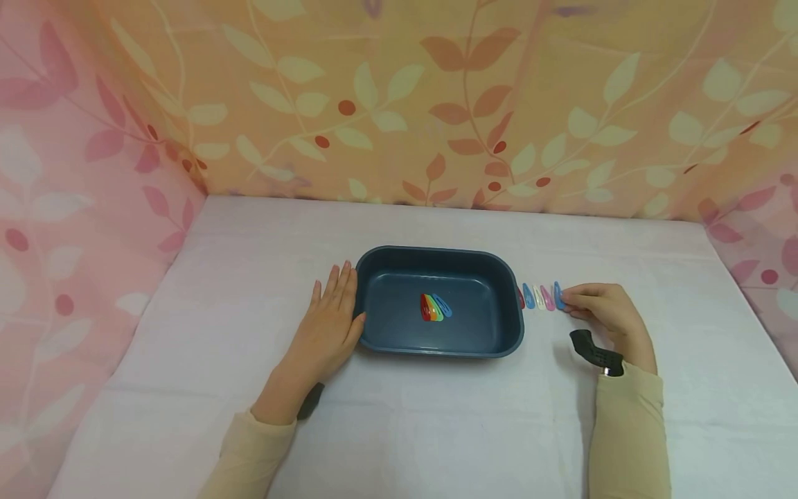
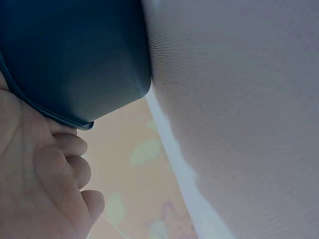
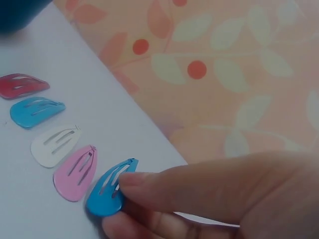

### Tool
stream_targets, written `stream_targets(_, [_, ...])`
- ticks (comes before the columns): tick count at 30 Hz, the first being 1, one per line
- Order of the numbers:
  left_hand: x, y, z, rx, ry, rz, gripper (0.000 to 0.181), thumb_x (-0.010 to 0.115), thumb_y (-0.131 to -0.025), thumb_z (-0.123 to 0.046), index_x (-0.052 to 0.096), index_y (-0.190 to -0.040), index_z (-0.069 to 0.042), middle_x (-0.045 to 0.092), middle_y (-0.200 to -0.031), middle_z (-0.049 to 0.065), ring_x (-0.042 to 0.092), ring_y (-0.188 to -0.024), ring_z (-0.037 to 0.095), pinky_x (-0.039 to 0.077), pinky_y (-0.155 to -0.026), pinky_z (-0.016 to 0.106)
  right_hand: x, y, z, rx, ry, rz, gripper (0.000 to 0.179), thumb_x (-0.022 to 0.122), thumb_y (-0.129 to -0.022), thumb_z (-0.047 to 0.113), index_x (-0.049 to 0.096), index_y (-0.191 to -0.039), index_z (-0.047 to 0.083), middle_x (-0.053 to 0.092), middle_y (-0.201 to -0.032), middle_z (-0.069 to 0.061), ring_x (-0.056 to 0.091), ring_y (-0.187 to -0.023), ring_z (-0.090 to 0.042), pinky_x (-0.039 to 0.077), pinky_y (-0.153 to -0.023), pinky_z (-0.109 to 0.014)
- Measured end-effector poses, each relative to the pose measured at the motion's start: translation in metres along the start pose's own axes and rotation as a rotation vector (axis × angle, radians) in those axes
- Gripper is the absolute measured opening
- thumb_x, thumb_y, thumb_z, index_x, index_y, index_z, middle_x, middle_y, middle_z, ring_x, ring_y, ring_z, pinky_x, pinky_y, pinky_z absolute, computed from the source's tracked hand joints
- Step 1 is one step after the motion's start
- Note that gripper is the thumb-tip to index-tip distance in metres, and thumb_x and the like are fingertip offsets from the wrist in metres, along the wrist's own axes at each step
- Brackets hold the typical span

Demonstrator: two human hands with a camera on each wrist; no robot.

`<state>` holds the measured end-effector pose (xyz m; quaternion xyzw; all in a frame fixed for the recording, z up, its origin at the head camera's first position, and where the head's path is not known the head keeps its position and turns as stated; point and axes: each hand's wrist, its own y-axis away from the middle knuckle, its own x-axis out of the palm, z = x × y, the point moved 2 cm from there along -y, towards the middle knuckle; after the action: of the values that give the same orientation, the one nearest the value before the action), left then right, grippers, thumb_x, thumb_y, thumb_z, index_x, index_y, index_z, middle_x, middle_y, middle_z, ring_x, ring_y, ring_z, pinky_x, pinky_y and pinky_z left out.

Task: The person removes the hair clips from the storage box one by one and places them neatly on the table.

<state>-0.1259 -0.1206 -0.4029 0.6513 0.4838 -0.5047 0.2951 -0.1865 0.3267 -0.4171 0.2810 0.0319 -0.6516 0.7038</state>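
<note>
A dark blue rectangular tub (image 1: 436, 346) stands on the white cloth, with several coloured snap hair clips (image 1: 434, 308) fanned on its floor. Along its left rim lies my left hand (image 1: 330, 319), fingers straight; the left wrist view shows the palm against the tub's outer wall (image 2: 75, 59). Right of the tub, my right hand (image 1: 601, 308) pinches a blue hair clip (image 3: 107, 194) between thumb and fingers, its tapered end upward. Beside that clip, in a row toward the tub, lie a pink clip (image 3: 75, 177), a white clip (image 3: 52, 148), a light blue clip (image 3: 35, 112) and a red clip (image 3: 22, 85).
White cloth (image 1: 436, 423) covers the table. A leaf-patterned orange curtain (image 1: 386, 104) rises behind the table's back edge, with pink patterned cloth (image 1: 62, 242) at the left side. Black camera mounts sit at both wrists, the right mount (image 1: 598, 352) jutting toward the tub.
</note>
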Motion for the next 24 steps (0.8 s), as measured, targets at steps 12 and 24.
stream_targets(12, [0.0003,0.0007,-0.0004,-0.008,0.000,-0.001,0.068,0.042,-0.098,-0.026,0.010,-0.148,0.006,0.002,-0.156,0.017,0.000,-0.143,0.031,0.004,-0.113,0.050,0.0052,0.0004,0.0059,-0.007,0.171,-0.059,0.038,0.065,-0.089,0.014,0.061,-0.110,-0.017,0.066,-0.078,0.005,0.058,-0.067,-0.004,0.051,-0.062,-0.018])
stream_targets(24, [0.0002,0.0007,-0.0002,-0.004,-0.014,-0.007,0.068,0.041,-0.099,-0.028,0.009,-0.148,0.006,0.003,-0.156,0.018,0.003,-0.143,0.032,0.004,-0.113,0.050,0.0043,0.0005,0.0068,0.024,0.246,-0.076,0.039,0.067,-0.088,0.020,0.063,-0.110,-0.012,0.066,-0.084,0.003,0.056,-0.070,-0.006,0.049,-0.064,-0.017])
